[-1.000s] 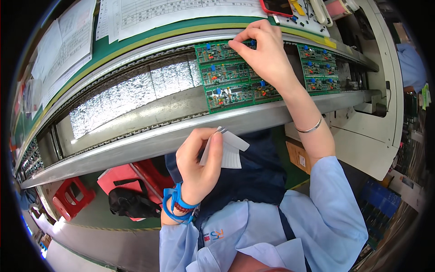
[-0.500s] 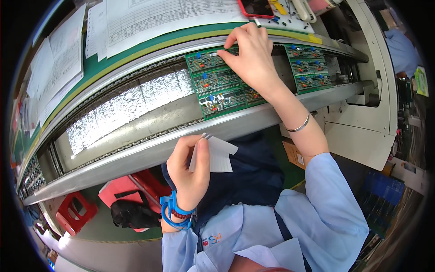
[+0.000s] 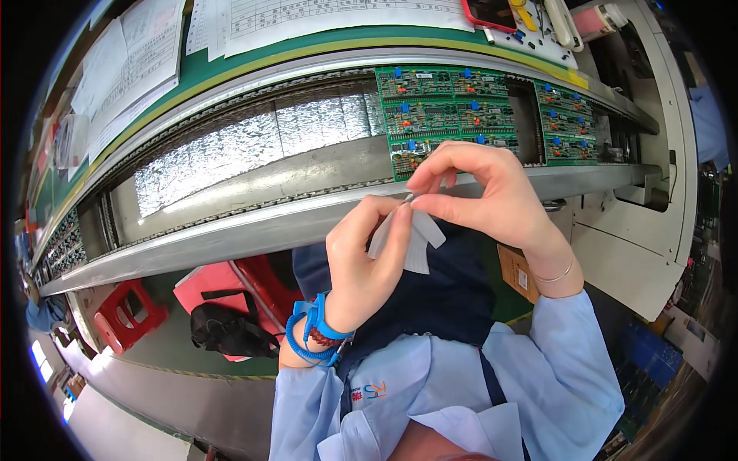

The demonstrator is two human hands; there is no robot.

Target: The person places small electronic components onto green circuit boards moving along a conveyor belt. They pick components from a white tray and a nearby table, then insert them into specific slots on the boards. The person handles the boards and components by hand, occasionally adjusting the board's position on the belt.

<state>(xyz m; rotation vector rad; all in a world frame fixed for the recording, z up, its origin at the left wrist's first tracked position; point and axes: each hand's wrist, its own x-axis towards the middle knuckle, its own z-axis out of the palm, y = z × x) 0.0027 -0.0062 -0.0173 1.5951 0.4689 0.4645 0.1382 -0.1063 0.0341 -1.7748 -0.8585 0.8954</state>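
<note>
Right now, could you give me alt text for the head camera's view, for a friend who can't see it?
A person's left hand pinches white paper while the right hand is at its top edge, near a metal rail. Beyond the rail lie green circuit boards dotted with small blue parts, and printed sheets lie farther back.

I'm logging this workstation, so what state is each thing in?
Left hand: pinching white paper
Right hand: at the paper's upper end, grip unclear
White paper: bent, held up
Left circuit board: flat, fitted with components
Right circuit board: flat, fitted with components
Red-edged phone: flat, partly out of frame
Red stool: upright
Blue wrist strap: worn
Black bag: closure unclear
</note>
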